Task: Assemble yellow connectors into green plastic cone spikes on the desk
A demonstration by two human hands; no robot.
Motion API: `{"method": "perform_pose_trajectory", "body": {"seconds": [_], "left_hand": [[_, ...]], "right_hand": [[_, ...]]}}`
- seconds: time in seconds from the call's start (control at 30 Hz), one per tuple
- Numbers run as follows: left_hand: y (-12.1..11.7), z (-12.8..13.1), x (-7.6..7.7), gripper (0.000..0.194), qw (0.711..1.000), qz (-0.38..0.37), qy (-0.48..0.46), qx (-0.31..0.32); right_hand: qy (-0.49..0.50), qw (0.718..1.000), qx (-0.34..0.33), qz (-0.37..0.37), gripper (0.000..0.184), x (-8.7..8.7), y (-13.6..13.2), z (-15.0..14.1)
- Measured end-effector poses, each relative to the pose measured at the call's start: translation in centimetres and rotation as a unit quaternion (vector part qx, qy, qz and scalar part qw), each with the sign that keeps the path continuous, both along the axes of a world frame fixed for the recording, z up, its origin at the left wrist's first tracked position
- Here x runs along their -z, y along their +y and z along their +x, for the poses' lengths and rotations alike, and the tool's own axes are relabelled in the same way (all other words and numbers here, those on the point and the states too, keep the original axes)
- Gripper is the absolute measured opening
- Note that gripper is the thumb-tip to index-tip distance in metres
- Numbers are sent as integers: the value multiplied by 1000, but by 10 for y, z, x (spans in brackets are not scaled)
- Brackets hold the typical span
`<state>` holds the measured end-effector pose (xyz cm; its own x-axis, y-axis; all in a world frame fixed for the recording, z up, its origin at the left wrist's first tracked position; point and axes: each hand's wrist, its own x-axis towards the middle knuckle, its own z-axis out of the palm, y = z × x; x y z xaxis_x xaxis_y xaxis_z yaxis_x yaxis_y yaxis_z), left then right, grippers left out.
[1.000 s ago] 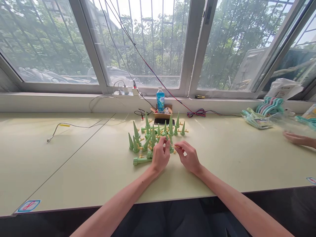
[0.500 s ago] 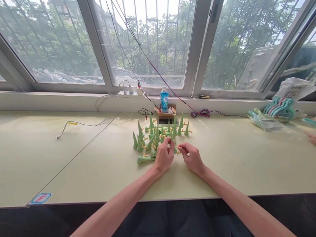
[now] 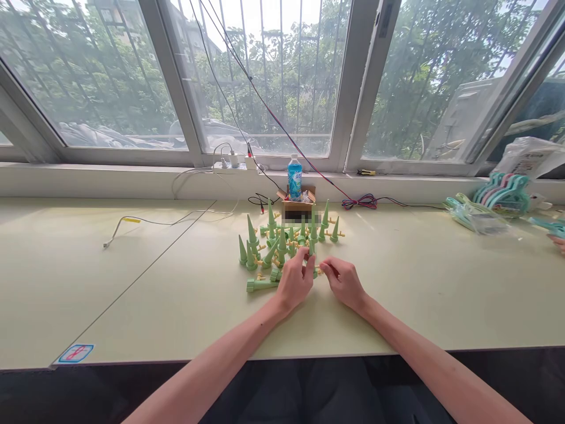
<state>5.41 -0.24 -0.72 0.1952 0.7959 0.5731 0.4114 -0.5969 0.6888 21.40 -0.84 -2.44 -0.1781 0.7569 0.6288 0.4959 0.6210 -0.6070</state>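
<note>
My left hand point(image 3: 296, 278) is closed round a green watering spike point(image 3: 311, 247), a hollow-looking cone held point up; its lower part is hidden by my fingers. Just to the right, my right hand point(image 3: 343, 282) makes a pinch close to a small yellow valve, and whatever sits between its fingertips is too small to make out. Beyond and left of my hands stand several more green spikes point(image 3: 281, 244) with yellow side valves point(image 3: 341, 234). One spike lies on its side point(image 3: 260, 285) beside my left wrist.
Behind the spikes, a blue bottle point(image 3: 294, 178) rises by a small cardboard box point(image 3: 291, 206). A coiled cable point(image 3: 359, 202) lies to the right, with bagged hangers point(image 3: 503, 194) farther over. At the right edge another person's hand point(image 3: 558, 242) shows. A thin cable point(image 3: 115, 229) lies on the left.
The spike in my left hand has shifted slightly right. My right fingertips have drawn a little away from it. At the right edge, the other person's hand and a bluish item have moved.
</note>
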Motion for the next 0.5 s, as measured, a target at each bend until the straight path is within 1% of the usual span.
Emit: {"method": "perform_pose_trajectory", "body": {"seconds": [0.2, 0.37, 0.5], "left_hand": [[1, 0, 1, 16, 1000, 19, 21, -6], [0, 1, 0, 16, 999, 24, 26, -1], [-1, 3, 1, 16, 999, 21, 29, 1]], "right_hand": [[-6, 1000, -2, 9, 43, 2, 1, 0], [-7, 1000, -3, -8, 45, 4, 1, 2], [-5, 1000, 11, 3, 45, 3, 1, 2]]}}
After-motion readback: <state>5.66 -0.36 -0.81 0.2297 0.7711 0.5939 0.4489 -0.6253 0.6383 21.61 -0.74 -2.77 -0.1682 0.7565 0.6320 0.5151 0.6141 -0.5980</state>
